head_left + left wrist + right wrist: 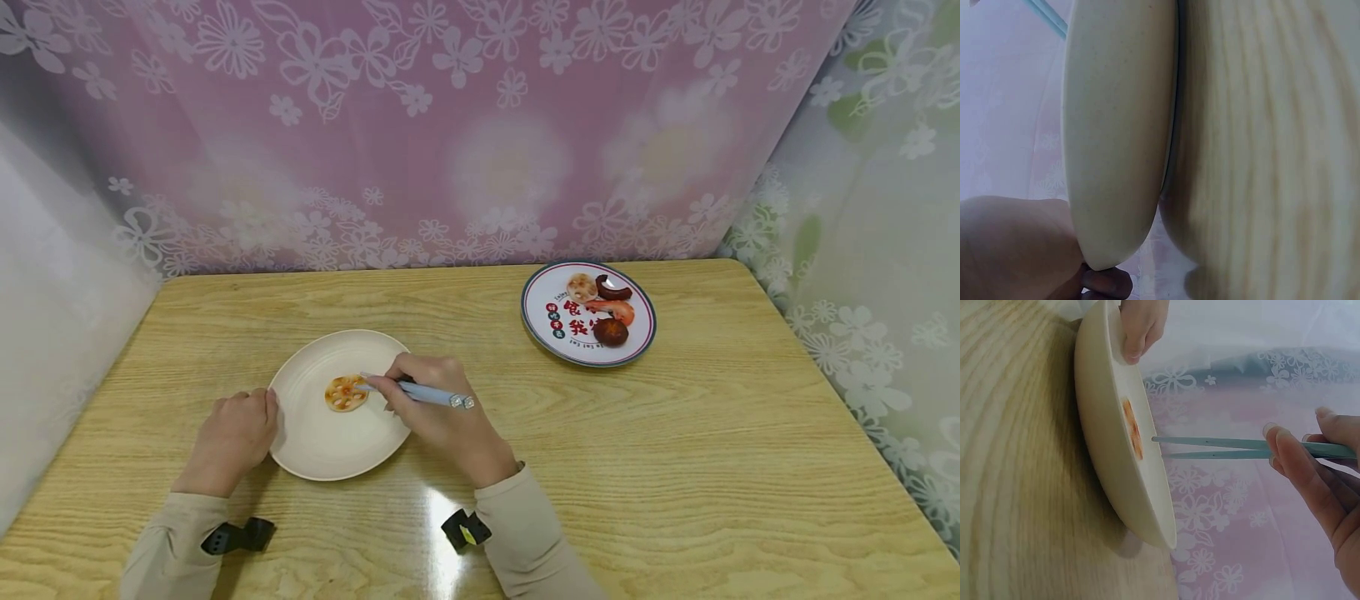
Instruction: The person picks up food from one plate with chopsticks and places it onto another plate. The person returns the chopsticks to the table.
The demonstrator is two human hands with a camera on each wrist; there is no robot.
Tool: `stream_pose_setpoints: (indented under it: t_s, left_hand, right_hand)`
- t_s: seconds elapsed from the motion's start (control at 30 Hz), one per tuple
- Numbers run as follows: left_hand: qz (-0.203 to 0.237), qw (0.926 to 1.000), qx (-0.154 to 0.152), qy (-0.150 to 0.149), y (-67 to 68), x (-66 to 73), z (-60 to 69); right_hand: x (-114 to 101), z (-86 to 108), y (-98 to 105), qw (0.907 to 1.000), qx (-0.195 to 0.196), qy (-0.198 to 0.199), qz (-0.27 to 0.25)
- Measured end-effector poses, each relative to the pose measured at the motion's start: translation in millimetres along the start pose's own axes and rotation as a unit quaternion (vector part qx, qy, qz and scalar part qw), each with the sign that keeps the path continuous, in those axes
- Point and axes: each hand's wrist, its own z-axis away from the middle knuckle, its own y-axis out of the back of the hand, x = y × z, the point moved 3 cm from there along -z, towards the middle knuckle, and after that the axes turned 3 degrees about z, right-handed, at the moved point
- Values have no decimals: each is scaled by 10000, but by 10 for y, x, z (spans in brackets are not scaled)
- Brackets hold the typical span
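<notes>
A cream plate (322, 450) stands at the left of the table with one lotus root slice (347, 393) on it. The left hand (238, 429) grips the plate's left rim; in the left wrist view the hand (1019, 244) is at the plate's edge (1116, 137). Pale blue chopsticks (431, 395) are held in the right hand (442, 412), over the plate's right side. In the right wrist view, the chopstick tips point at the slice (1132, 429) with a gap between, and the right hand (1319, 481) pinches the chopsticks (1210, 442) toward their far ends.
A patterned plate (536, 321) at the back right holds another lotus slice (581, 287), a curved dark red piece (615, 290), a shrimp (621, 312) and a brown mushroom cap (611, 332). Floral curtains stand behind the table and at both sides.
</notes>
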Motion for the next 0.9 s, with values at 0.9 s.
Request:
stream_pose_setpoints:
  t_s: [0.9]
  left_hand:
    - [-67, 9999, 71, -65, 3, 10, 2]
  right_hand:
    - [347, 20, 664, 9849, 1423, -979, -131]
